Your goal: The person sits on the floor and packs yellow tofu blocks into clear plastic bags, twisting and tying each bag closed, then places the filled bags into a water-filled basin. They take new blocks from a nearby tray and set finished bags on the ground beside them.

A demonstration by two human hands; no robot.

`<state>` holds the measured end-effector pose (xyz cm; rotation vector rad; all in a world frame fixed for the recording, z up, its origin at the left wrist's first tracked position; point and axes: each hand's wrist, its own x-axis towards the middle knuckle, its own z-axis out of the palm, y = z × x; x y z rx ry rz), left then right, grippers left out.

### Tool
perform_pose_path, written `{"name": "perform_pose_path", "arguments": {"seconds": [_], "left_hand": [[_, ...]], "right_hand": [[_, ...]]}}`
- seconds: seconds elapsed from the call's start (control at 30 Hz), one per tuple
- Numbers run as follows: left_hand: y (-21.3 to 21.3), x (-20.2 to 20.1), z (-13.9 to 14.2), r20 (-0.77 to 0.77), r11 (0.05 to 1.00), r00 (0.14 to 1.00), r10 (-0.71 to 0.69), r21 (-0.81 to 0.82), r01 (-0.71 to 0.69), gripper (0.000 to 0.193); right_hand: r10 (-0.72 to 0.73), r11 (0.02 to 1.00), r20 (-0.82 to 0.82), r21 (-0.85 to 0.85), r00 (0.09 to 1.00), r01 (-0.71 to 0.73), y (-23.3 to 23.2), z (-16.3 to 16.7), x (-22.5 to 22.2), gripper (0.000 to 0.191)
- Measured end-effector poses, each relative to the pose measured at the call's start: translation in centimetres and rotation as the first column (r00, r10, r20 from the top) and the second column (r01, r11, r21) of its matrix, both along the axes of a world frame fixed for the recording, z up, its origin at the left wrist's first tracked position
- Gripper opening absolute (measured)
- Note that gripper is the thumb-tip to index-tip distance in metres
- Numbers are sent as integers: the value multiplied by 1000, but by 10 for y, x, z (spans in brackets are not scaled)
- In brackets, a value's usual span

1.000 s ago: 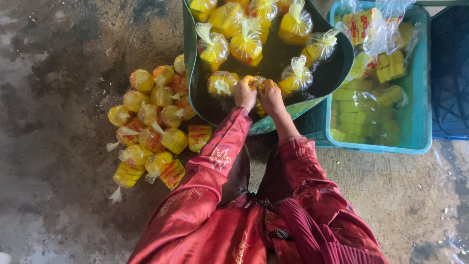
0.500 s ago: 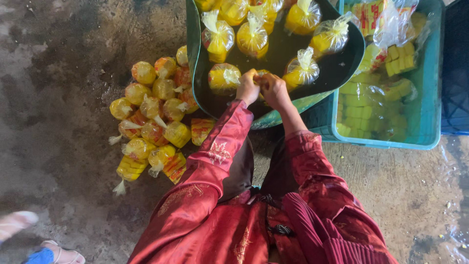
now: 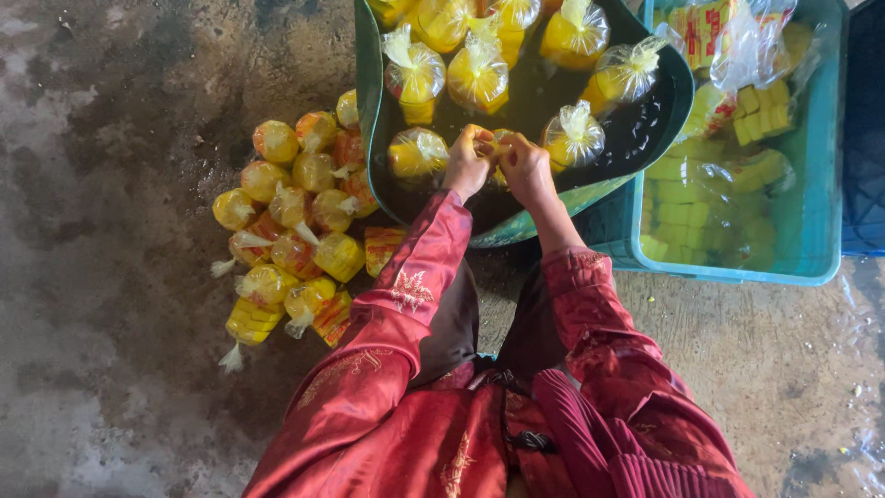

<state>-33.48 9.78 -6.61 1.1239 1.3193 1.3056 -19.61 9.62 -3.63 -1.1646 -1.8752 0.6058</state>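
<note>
Yellow-filled clear plastic bag (image 3: pixel 495 152) pinched between both hands over the dark green basin (image 3: pixel 373 120).

Little has changed since a second ago: the left hand (image 3: pixel 467 162) and right hand (image 3: pixel 525 168) are kept closed together on the small bag's neck at the basin's near rim, and only the view has shifted slightly. Other tied bags are seen floating in the basin's water, a heap of finished yellow bags (image 3: pixel 293 221) lies on the wet concrete floor (image 3: pixel 111 304), and a teal plastic crate (image 3: pixel 820 184) stands just beside.

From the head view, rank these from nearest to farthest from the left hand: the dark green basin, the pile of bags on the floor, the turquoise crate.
From the left hand:
1. Dark green basin, right under it.
2. Pile of bags, on the floor to its left.
3. Turquoise crate, far right, past the right hand.
</note>
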Motion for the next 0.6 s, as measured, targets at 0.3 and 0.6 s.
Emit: {"name": "perform_pose_path", "arguments": {"seconds": [0.3, 0.6], "left_hand": [[-3, -10, 14, 73, 998, 995, -64, 16, 63, 35], [3, 11, 13, -4, 996, 999, 49, 76, -48, 39]], "right_hand": [[61, 996, 212, 54, 975, -74, 3, -7, -2, 9], [30, 998, 17, 61, 999, -31, 11, -7, 1, 10]]}}
